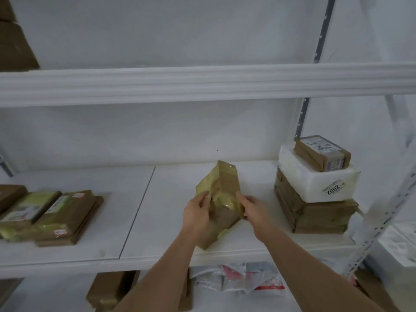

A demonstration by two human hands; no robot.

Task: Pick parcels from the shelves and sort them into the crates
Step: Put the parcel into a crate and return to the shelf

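Both hands [225, 212] round tilted parcel [221, 194]

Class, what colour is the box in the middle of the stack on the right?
White, seen in the head view.

- A plain white wall [157, 32] stands behind the rack, evenly and softly lit.
- A white metal shelving unit fills the view; its ribbed white front beam [202, 85] runs across the upper part.
- The flat white shelf board [78, 233] below is split by a thin seam.
- Grey perforated steel uprights [322, 30] rise at the right, one slanting.
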